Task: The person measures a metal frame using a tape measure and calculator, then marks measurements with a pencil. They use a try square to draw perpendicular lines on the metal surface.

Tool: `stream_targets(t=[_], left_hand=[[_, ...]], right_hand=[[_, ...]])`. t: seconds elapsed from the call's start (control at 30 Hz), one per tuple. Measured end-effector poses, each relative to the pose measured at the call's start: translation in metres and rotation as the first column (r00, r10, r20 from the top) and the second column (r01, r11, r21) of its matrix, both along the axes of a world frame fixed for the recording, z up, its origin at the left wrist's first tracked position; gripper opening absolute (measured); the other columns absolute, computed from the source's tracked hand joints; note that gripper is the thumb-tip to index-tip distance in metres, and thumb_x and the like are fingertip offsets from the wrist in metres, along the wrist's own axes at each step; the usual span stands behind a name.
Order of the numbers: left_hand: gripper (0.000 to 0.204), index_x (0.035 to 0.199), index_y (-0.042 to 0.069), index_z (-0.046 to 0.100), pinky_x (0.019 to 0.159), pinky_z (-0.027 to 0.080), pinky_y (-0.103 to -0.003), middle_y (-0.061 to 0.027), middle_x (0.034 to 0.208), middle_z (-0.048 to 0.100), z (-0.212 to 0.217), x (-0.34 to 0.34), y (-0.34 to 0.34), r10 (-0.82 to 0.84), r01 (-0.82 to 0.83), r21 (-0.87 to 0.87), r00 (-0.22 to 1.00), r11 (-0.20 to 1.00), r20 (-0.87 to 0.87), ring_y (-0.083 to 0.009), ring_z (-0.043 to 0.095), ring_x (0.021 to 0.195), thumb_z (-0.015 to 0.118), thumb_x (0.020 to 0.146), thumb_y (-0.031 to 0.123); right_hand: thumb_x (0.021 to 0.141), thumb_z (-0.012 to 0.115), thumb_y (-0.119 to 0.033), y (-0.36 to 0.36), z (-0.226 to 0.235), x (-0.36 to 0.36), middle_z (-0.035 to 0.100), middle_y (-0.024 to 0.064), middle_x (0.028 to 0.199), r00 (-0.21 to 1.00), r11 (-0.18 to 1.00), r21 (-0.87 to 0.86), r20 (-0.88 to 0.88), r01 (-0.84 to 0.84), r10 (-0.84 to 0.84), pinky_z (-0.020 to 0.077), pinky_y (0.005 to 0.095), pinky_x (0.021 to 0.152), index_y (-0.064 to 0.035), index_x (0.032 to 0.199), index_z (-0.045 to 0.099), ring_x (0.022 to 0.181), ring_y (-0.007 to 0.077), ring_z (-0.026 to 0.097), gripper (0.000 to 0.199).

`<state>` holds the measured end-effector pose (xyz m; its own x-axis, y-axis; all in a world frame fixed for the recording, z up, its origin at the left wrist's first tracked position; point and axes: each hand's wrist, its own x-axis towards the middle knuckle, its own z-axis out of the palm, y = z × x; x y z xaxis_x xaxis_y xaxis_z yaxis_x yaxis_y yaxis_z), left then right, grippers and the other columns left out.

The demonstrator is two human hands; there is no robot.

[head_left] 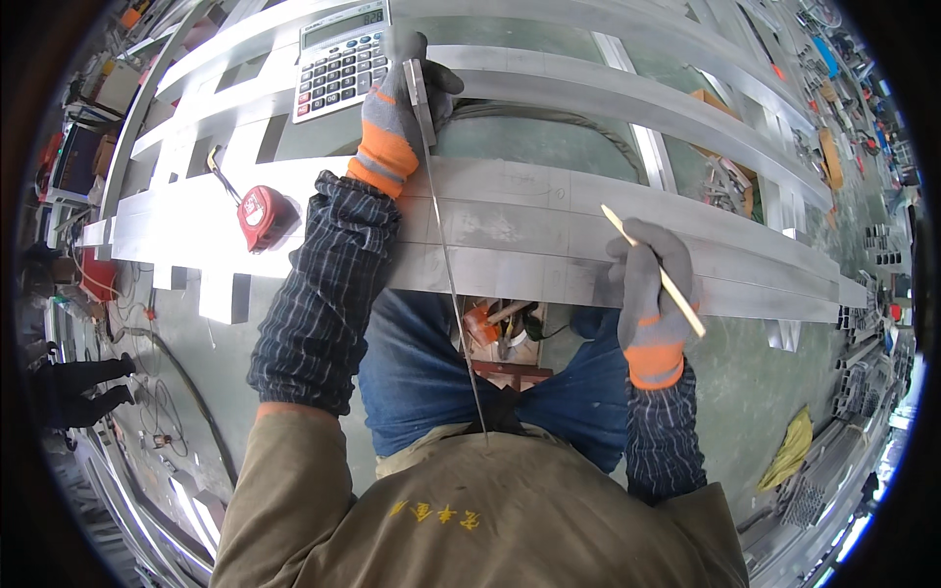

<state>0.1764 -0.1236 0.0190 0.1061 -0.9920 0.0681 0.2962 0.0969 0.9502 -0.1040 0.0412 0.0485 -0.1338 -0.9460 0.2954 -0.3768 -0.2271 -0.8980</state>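
Observation:
My left hand (397, 108), in a grey glove with an orange cuff, grips the thick metal stock of a try square (441, 230). Its long thin blade runs back toward my body, across several silver metal bars (490, 216) lying side by side. Between the fingers of my gloved right hand (659, 279) is a pale yellow pencil (676, 294), its tip pointing up and left above the bars. That hand is over their near edge; whether it touches them I cannot tell. Faint cross lines show on the bars between my hands.
A calculator (343, 61) rests on the bars beyond my left hand. A red tape measure (263, 218) lies left of my forearm. Below the bars, between my legs, are tools with an orange part (480, 321). Someone's dark-trousered legs (88, 382) show far left; a yellow cloth (787, 451) lies right.

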Motion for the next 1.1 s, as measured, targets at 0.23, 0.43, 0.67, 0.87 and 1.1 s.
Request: stream_targets(t=[0.23, 0.43, 0.67, 0.87, 1.1], left_hand=[[0.067, 0.077, 0.001, 0.071, 0.046, 0.040, -0.030, -0.0061, 0.061, 0.061, 0.004, 0.005, -0.002, -0.034, 0.031, 0.066, 0.998, 0.997, 0.054, -0.0158, 0.054, 0.051, 0.060, 0.097, 0.064], [0.043, 0.141, 0.015, 0.051, 0.067, 0.053, -0.038, -0.0152, 0.084, 0.065, -0.020, -0.009, -0.018, 0.288, 0.152, -0.356, 0.344, 0.922, 0.894, -0.0292, 0.065, 0.074, 0.058, 0.104, 0.037], [0.075, 0.134, 0.002, 0.065, 0.102, 0.052, -0.045, -0.0298, 0.126, 0.068, 0.047, -0.098, 0.005, -0.270, 0.259, 0.227, 0.146, 0.939, 0.952, -0.0426, 0.066, 0.119, 0.049, 0.101, 0.068], [0.067, 0.139, 0.006, 0.061, 0.103, 0.053, -0.043, -0.0236, 0.125, 0.070, 0.008, -0.086, 0.015, -0.074, 0.429, 0.036, 0.072, 0.902, 0.995, -0.0397, 0.067, 0.117, 0.068, 0.095, 0.055], [0.067, 0.142, 0.011, 0.061, 0.106, 0.050, -0.044, -0.0204, 0.126, 0.069, 0.022, -0.093, 0.022, -0.150, 0.436, 0.181, -0.103, 0.881, 0.983, -0.0375, 0.064, 0.120, 0.061, 0.097, 0.061]], right_hand=[[0.103, 0.050, -0.004, 0.067, -0.022, -0.004, 0.072, 0.0142, 0.100, 0.988, 0.996, 0.063, 0.144, -0.058, 0.049, 0.0553, 0.0293, 0.072, 0.0001, 0.131, 0.061, 0.078, 0.0159, 0.067, 0.031], [0.106, 0.051, -0.012, 0.123, -0.017, 0.017, 0.072, 0.0190, 0.114, 0.856, 0.879, 0.355, 0.507, -0.317, 0.103, 0.0559, 0.0337, 0.090, 0.0058, 0.137, 0.052, 0.097, 0.0202, 0.071, 0.035], [0.106, 0.054, -0.019, 0.131, -0.044, 0.003, 0.074, 0.0179, 0.100, 0.728, 0.770, 0.489, 0.684, -0.408, -0.049, 0.0599, 0.0346, 0.079, 0.0103, 0.123, 0.057, 0.081, 0.0215, 0.073, 0.034], [0.106, 0.053, -0.018, 0.128, -0.060, -0.011, 0.074, 0.0164, 0.093, 0.777, 0.764, 0.500, 0.630, -0.409, 0.003, 0.0584, 0.0333, 0.077, 0.0100, 0.116, 0.061, 0.080, 0.0208, 0.072, 0.031], [0.106, 0.053, -0.019, 0.124, -0.056, -0.023, 0.073, 0.0148, 0.090, 0.790, 0.732, 0.543, 0.614, -0.411, -0.012, 0.0581, 0.0323, 0.076, 0.0103, 0.118, 0.061, 0.079, 0.0187, 0.069, 0.032]])
